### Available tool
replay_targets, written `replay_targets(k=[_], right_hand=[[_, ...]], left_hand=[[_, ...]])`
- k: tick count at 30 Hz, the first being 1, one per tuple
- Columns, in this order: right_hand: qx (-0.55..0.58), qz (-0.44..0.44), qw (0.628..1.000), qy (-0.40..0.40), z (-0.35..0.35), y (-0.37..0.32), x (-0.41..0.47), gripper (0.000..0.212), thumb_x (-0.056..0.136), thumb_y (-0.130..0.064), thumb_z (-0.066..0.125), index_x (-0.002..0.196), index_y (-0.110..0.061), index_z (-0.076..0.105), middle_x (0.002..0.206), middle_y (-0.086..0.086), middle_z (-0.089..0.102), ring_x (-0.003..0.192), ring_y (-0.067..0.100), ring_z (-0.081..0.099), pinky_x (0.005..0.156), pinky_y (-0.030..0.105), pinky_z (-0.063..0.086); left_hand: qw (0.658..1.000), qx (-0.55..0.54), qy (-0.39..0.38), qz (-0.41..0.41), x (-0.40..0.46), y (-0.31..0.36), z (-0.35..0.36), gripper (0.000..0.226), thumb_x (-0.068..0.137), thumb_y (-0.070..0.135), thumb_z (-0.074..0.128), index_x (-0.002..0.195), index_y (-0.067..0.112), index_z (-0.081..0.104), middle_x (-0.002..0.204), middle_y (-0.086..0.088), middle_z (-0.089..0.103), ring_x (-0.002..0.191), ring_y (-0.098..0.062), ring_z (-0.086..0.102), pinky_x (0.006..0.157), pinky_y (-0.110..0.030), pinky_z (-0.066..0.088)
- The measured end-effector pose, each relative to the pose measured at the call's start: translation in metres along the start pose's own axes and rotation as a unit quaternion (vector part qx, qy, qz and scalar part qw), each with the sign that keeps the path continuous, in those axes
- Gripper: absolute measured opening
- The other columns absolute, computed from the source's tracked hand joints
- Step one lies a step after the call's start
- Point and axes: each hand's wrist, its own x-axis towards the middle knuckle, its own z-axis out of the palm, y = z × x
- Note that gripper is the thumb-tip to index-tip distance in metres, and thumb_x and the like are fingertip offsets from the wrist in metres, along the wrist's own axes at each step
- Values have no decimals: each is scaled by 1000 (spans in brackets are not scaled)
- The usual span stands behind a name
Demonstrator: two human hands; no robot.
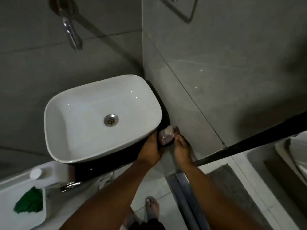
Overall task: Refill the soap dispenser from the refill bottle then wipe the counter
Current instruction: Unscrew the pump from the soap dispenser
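Observation:
A small clear soap dispenser [166, 135] with a pinkish tint stands on the dark counter [114, 161] in the narrow gap between the white basin [103, 118] and the tiled wall. My left hand [152, 149] wraps its left side and my right hand [181, 146] presses against its right side, fingers up near the top. A white refill jug [47, 173] with a white cap stands at the lower left. A green cloth [29, 202] lies on a white surface below the jug.
A chrome tap [72, 34] juts from the wall above the basin. A dark rail [249, 143] runs along the right wall. A white fixture [295, 156] sits at far right. My sandalled foot [152, 208] stands on the floor tiles beside a metal drain channel [184, 193].

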Motion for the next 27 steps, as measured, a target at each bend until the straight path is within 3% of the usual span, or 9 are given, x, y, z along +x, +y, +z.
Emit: replay_targets(k=[3,7,11,13,16,19,22,24,27], right_hand=[[-28,8,1000,4,0,5,6,39,106,-13,42,143,-15,52,141,-8,52,134,13,47,110,22,33],[-36,-1,999,9,-2,9,5,39,103,-6,45,137,-17,59,134,-10,55,129,13,51,104,18,36],[-21,-1,1000,-23,-7,1,0,52,96,7,49,124,-36,59,126,-8,62,124,17,58,106,29,44],[-40,0,998,-58,-14,-2,-9,61,92,8,57,121,-46,57,128,-8,63,124,15,59,106,34,47],[-65,-13,990,-128,-26,-12,-29,65,85,-12,75,118,-63,54,128,-19,63,122,6,59,101,32,52],[-57,-27,980,-191,-25,-31,-44,68,70,-38,86,129,-52,55,128,-15,66,121,8,61,95,32,54],[-53,-56,971,-225,-18,-49,-56,75,58,-52,92,125,-48,58,124,-14,69,117,8,64,94,33,55],[-59,-72,967,-236,-13,-56,-61,75,54,-55,93,121,-52,59,121,-19,69,112,5,66,89,28,57],[-76,-84,960,-255,-5,-69,-69,74,54,-58,91,120,-58,56,119,-25,68,108,0,66,84,24,58]], left_hand=[[999,-22,21,-31,13,4,8,68,96,27,68,156,15,38,158,-7,47,146,-23,43,120,-26,24],[999,-21,11,-40,22,10,11,61,94,28,71,149,14,47,148,-10,57,138,-28,54,117,-38,40],[1000,-6,18,16,14,15,-4,49,90,23,75,133,11,58,128,-11,70,120,-30,65,100,-27,46],[999,-14,11,50,3,21,-20,46,88,22,76,130,11,60,122,-9,72,113,-27,69,97,-36,53],[995,-44,-28,86,-18,31,-55,48,87,25,79,129,14,59,120,-2,72,110,-16,70,95,-40,58],[989,-104,-63,85,-45,44,-89,51,86,15,81,129,25,56,119,6,71,111,-8,71,95,-30,59],[984,-131,-83,83,-67,57,-118,56,84,3,83,131,18,57,122,0,72,113,-11,72,96,-30,58],[984,-129,-80,93,-76,64,-135,53,85,9,84,132,12,61,125,-1,73,116,-13,71,99,-31,56],[979,-171,-65,90,-85,81,-162,47,91,24,78,135,27,63,136,14,68,131,-4,59,108,-19,45]])
